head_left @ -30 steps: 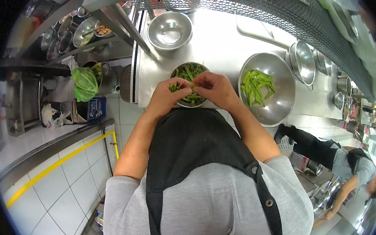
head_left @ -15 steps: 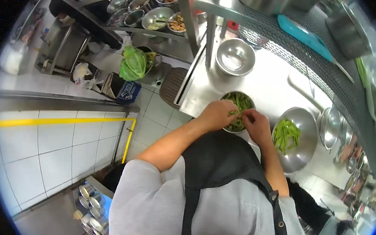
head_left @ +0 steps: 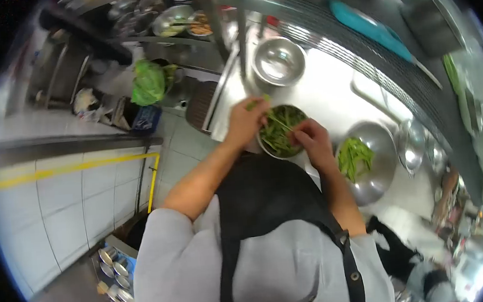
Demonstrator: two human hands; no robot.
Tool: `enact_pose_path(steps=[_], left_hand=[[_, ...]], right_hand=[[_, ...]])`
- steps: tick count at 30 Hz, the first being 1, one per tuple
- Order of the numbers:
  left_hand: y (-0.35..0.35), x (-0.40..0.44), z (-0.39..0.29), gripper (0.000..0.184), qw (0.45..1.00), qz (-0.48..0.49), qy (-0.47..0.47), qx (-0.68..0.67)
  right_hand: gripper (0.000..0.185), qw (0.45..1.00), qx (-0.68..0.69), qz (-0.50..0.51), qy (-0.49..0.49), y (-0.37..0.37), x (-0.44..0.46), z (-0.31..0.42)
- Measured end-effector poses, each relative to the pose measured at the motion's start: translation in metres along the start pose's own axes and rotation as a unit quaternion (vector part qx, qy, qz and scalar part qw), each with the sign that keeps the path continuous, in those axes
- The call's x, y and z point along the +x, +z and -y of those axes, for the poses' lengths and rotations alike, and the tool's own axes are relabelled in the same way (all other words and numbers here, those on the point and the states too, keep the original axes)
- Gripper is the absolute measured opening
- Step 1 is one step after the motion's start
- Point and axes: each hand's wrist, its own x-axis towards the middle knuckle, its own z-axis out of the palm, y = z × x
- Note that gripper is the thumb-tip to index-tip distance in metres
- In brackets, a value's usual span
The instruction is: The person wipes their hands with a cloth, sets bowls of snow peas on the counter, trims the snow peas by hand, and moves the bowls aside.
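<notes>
My left hand (head_left: 246,122) is closed on a green bean pod (head_left: 259,101), at the left rim of a steel bowl (head_left: 263,147) full of trimmed-looking greens (head_left: 281,135). From it a thin pale-green string (head_left: 280,122) stretches across the bowl to my right hand (head_left: 314,139). The thumb and fingers of that hand pinch the string's other end above the right rim. A larger, wide steel bowl (head_left: 381,165) stands to the right, with smooth, bright green pods (head_left: 355,158) lying in it.
An upturned-looking shiny steel bowl (head_left: 279,62) stands on the steel counter behind. A perforated shelf (head_left: 353,57) overhangs the counter, bearing pots and a turquoise-handled tool (head_left: 371,27). Left are a leafy cabbage (head_left: 148,84) and a yellow pipe (head_left: 73,169). Another person's dark sleeve shows lower right.
My hands have drawn apart; the left has moved left and up with the pod, and the string now shows stretched between them. The whole view has shifted as my head turned.
</notes>
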Motion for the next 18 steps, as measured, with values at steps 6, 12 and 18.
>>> enact_pose_path(steps=[6,12,18], left_hand=[[0.007,-0.009,0.0,0.02,0.999,0.028,-0.011,-0.018],[0.014,-0.013,-0.005,0.016,0.998,0.058,-0.016,0.025],[0.007,-0.018,-0.004,0.015,0.983,0.112,0.001,0.146]], right_hand=[[0.02,0.994,0.103,0.029,-0.032,0.009,0.004,0.005],[0.027,0.998,0.05,0.03,-0.027,0.014,0.006,0.0],[0.018,0.985,-0.156,-0.019,-0.063,0.013,-0.002,0.011]])
